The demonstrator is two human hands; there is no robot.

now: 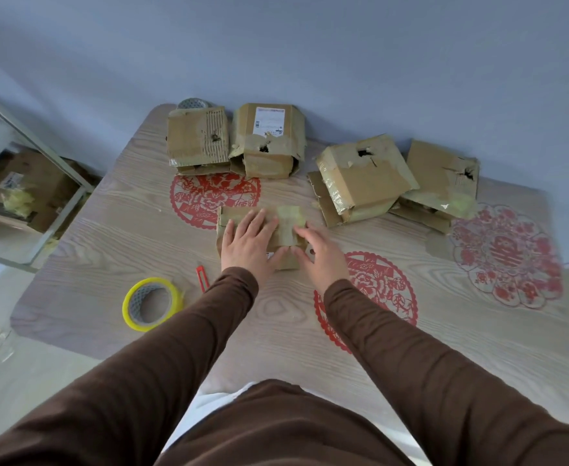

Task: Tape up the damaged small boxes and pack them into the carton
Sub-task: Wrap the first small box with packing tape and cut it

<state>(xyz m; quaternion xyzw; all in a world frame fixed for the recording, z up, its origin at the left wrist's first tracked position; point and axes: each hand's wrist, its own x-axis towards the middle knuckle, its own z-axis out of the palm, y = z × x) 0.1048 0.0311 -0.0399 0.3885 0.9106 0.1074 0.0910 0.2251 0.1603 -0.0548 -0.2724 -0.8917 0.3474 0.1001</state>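
White shipping label [269, 120] on far box [267, 139], its print too small to read.

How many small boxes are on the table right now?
5. Four stand along the far edge: far-left box, labelled box, tilted box, far-right box. The near box lies under both hands. More may be hidden behind.

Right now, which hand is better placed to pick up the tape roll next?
Probably the left hand: the yellow tape roll lies on its side of the table, by the left sleeve. The right hand would cross over.
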